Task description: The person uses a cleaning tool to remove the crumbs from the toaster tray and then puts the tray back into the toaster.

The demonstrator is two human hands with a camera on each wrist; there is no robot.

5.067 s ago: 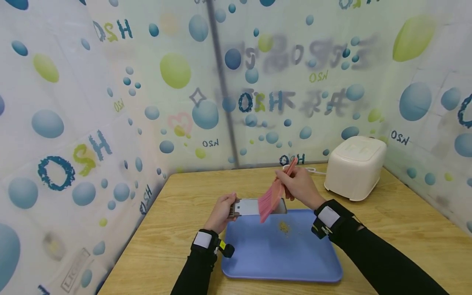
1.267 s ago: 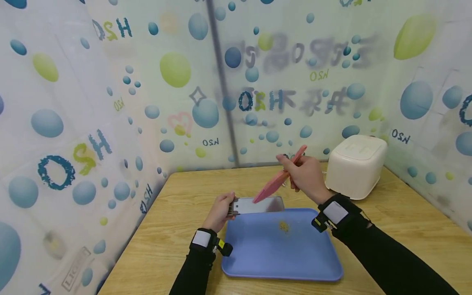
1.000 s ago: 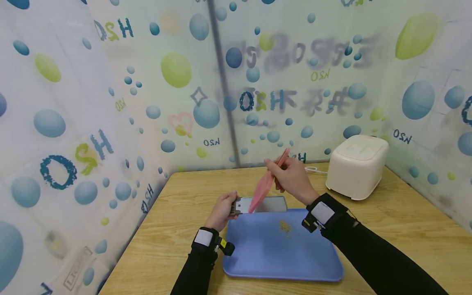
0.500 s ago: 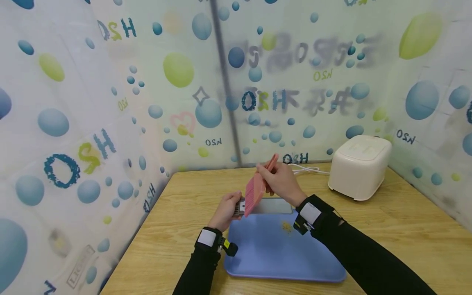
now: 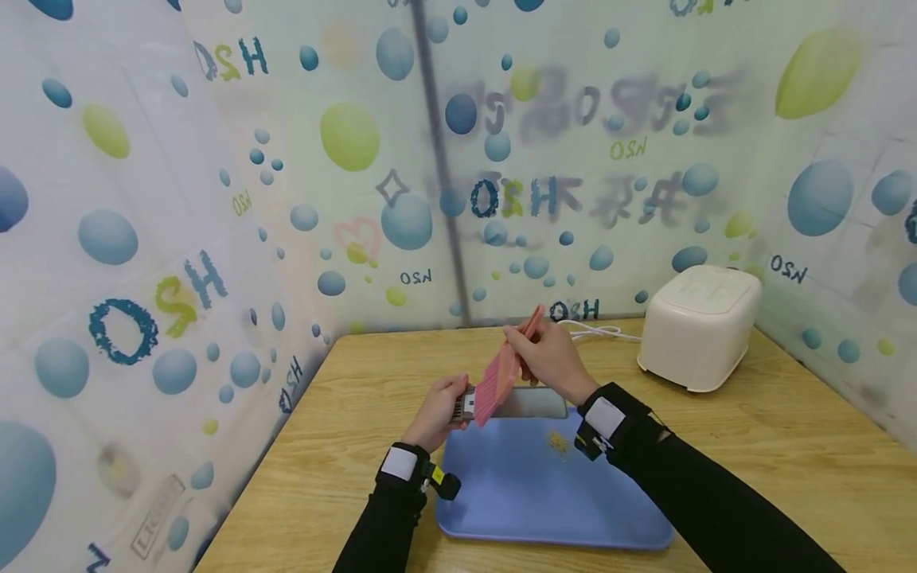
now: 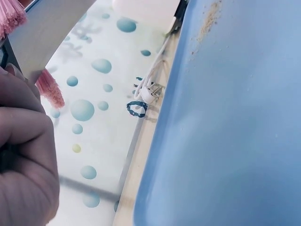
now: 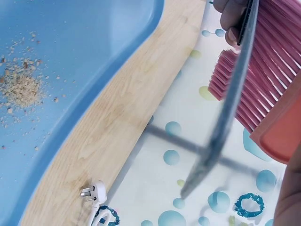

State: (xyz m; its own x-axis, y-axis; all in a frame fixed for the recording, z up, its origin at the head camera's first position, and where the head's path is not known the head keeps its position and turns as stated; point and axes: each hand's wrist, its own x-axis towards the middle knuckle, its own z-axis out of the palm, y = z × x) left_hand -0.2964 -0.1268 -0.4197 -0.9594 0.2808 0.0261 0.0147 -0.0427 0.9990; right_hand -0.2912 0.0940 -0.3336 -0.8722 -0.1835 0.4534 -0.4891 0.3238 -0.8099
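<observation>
In the head view my left hand (image 5: 434, 414) grips the slotted end of a flat metal crumb tray (image 5: 539, 403), held above the far edge of a blue tray (image 5: 552, 505). My right hand (image 5: 553, 358) pinches the handle of a pink brush (image 5: 499, 377), whose bristles lie across the crumb tray close to the left fingers. The right wrist view shows the bristles (image 7: 265, 61) on both sides of the thin metal edge. A small heap of crumbs (image 5: 558, 442) sits on the blue tray, with loose bits scattered round it (image 7: 22, 85).
A cream toaster (image 5: 700, 328) stands at the back right of the wooden table (image 5: 351, 446). Its white cord (image 5: 600, 330) lies along the back, ending in a plug (image 7: 96, 192). Patterned curtains (image 5: 358, 223) close in the back and both sides.
About a second ago the brush was higher, further right and turned edge-on. It has come left and down to the crumb tray's gripped end. The left hand keeps its hold with little movement.
</observation>
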